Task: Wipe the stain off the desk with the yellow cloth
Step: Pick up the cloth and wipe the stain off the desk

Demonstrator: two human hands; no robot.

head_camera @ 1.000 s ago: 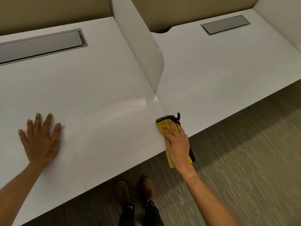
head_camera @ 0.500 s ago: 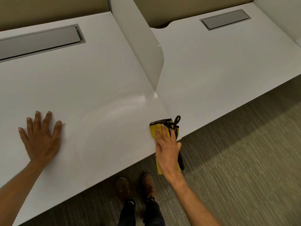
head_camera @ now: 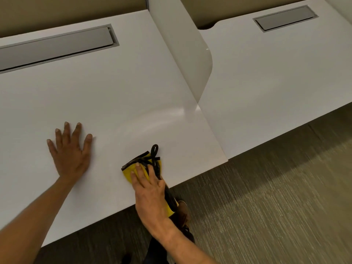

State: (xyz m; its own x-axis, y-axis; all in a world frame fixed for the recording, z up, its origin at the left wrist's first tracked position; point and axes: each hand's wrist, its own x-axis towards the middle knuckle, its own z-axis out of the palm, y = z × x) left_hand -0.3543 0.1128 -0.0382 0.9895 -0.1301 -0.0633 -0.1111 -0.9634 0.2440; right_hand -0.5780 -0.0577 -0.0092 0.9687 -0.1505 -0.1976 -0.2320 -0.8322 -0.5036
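A yellow cloth [head_camera: 128, 172] with black trim and a black loop lies folded on the white desk [head_camera: 118, 96] near its front edge. My right hand [head_camera: 150, 191] presses flat on top of the cloth, and part of the cloth hangs over the desk edge under my wrist. Well to the left of the cloth, my left hand [head_camera: 70, 153] rests palm down on the desk with its fingers spread. A faint curved wet sheen [head_camera: 152, 122] shows on the desk beyond the cloth. I cannot make out a distinct stain.
A white divider panel [head_camera: 186, 54] stands between this desk and a second white desk [head_camera: 276, 73] on the right. Grey cable flaps [head_camera: 57, 46] are set into the back of each desk. Carpet [head_camera: 266, 216] and my shoes lie below the front edge.
My right hand has slid the cloth to the left along the front edge, away from the seam between the two desks. My left hand stays planted on the desk.
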